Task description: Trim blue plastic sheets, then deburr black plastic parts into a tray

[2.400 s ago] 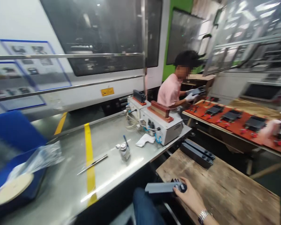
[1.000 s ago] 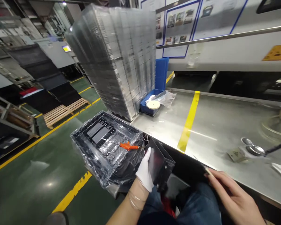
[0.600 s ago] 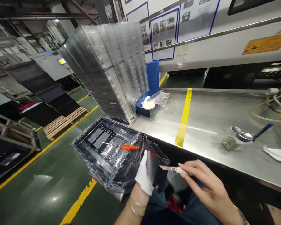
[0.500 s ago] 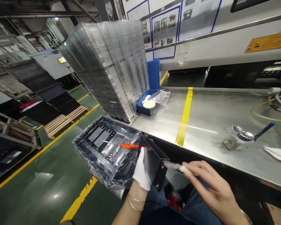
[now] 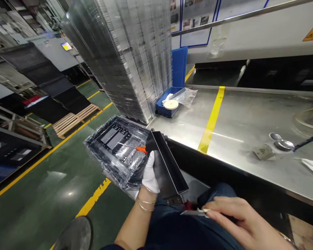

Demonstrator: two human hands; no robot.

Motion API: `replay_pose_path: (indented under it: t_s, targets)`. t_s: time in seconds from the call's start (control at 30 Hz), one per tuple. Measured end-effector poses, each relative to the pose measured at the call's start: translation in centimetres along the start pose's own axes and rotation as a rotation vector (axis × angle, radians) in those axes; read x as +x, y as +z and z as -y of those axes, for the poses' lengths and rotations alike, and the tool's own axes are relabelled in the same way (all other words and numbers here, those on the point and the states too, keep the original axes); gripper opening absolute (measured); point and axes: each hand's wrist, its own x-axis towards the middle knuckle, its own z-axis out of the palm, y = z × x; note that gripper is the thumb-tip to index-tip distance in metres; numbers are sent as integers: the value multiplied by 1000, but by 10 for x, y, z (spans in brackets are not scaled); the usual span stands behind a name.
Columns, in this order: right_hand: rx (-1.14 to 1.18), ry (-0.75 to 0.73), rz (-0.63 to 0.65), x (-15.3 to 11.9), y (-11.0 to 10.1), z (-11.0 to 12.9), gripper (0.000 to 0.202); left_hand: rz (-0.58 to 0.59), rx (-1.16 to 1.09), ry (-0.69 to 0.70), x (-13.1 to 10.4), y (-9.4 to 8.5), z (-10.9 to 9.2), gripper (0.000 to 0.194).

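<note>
A long black metal part (image 5: 163, 166) with a channel along it is held by my left hand (image 5: 150, 177), which wears a white glove. The bare fingers of my right hand (image 5: 232, 217) pinch a small blade (image 5: 194, 212), just below the near end of the black part. Beyond my left hand, an orange-handled screwdriver (image 5: 141, 149) lies over a plastic-wrapped black tray (image 5: 104, 159) that has rectangular panels inside.
A metal table (image 5: 232, 114) with a yellow stripe runs along the right, carrying a blue bin (image 5: 167, 110), a small metal block (image 5: 263, 151) and round dishes (image 5: 284, 144). Tall wrapped stack (image 5: 120, 59) stands behind the tray. A round stool (image 5: 74, 234) is at lower left.
The black part has turned so its open channel shows. My right hand and the blade have moved down, away from the part's end. The view has shifted.
</note>
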Motion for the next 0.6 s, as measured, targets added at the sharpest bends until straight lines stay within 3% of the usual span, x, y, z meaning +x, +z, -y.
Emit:
replay_pose_path:
  t_s: [0.13,0.3,0.43,0.53,0.6]
  targets:
    - [26,0,-58,1,1,-1,27,-13,-57,13,-2,0,-1,33]
    - [45,3,55,-2,-2,2,25,-65,-57,28,-4,10,-1,25]
    - [39,8,-231,7,-3,-5,23,-166,62,17,-8,20,7,30]
    - [47,0,-517,25,4,-13,16,-105,108,-64,-13,25,24,41]
    - [72,-23,-627,39,12,-15,13,-48,131,-137,-16,24,37,43]
